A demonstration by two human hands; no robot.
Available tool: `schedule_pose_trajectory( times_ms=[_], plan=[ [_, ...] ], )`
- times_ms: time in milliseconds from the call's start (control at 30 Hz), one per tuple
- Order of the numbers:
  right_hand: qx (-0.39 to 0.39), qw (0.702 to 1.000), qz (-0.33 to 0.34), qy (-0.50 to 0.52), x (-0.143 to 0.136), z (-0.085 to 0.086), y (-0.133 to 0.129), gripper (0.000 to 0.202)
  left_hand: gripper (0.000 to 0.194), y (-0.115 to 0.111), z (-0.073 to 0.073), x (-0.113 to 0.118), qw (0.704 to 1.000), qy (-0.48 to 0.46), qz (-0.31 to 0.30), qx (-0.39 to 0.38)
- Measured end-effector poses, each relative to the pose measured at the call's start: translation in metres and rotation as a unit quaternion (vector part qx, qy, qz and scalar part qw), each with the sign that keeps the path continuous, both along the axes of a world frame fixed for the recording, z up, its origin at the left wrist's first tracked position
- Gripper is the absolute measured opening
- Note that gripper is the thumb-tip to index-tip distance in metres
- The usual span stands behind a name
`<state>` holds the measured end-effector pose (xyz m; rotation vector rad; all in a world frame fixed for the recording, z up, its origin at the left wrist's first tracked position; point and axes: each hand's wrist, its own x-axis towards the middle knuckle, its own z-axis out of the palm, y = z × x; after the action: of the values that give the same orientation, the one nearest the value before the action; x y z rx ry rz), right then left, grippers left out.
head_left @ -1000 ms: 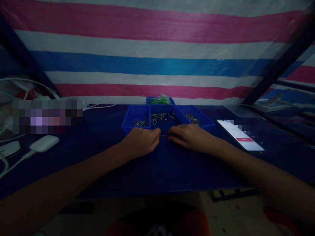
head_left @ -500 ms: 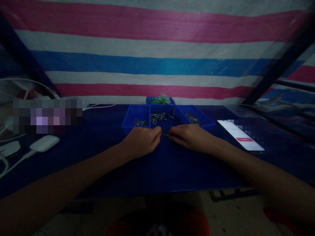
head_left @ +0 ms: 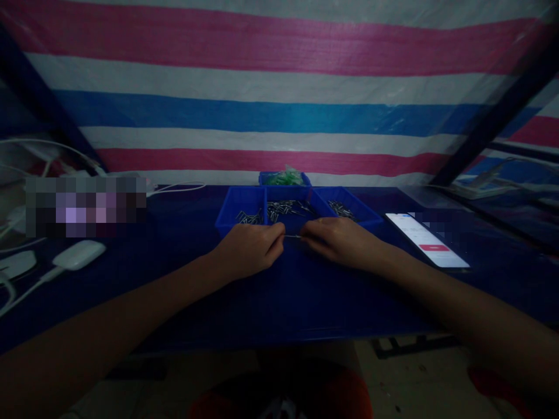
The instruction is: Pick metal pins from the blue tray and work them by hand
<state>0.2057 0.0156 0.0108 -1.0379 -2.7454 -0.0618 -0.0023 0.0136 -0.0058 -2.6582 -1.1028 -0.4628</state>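
Observation:
A thin, light metal pin-like piece (head_left: 292, 236) spans the small gap between my hands, just in front of the blue bins. My left hand (head_left: 253, 249) pinches its left end, and my right hand (head_left: 334, 240) pinches the other end; the fingertips hide both ends. Behind my left hand, a blue bin (head_left: 236, 203) holds several short metal pieces. The middle bin contains a pile of slim metal pins (head_left: 283, 208). Beyond my right hand, another blue bin (head_left: 364, 214) holds more small metal pieces.
A small blue bin with a green plastic bag (head_left: 286, 176) stands at the back. On the right lies a lit phone (head_left: 430, 241). White chargers (head_left: 81, 254) and cables lie on the left of the blue table (head_left: 288, 308). A striped sheet (head_left: 279, 116) hangs behind.
My hands have drawn slightly apart, the left going a little left. More of the thin metal piece shows between them.

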Motion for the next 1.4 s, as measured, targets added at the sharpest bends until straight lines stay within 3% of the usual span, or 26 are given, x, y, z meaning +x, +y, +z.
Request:
schedule_pose_trajectory(
  times_ms=[267, 533, 933, 1267, 1400],
  plan=[
    [0.025, 0.999, -0.011, 0.027, 0.0019, 0.0003, 0.0010, 0.017, 0.017, 0.0006, -0.0030, 0.0011, 0.999, 0.010, -0.021, -0.022],
    [-0.012, 0.999, 0.044, 0.027, -0.0010, 0.0022, -0.0046, 0.010, 0.017, 0.0020, -0.0042, 0.0010, 0.999, 0.021, -0.015, -0.021],
    [-0.027, 0.996, 0.088, -0.017, -0.0007, -0.0001, -0.0031, 0.014, 0.014, 0.0037, -0.0052, 0.0002, 0.999, 0.038, -0.005, -0.008],
    [-0.045, 0.994, 0.090, -0.035, 0.0007, -0.0039, -0.0004, 0.014, 0.012, 0.0049, -0.0073, -0.0009, 0.999, 0.044, -0.002, -0.006],
    [-0.041, 0.997, 0.062, -0.020, 0.0002, -0.0022, -0.0020, 0.012, 0.015, 0.0045, -0.0061, -0.0005, 0.999, 0.045, -0.001, -0.006]
  ],
)
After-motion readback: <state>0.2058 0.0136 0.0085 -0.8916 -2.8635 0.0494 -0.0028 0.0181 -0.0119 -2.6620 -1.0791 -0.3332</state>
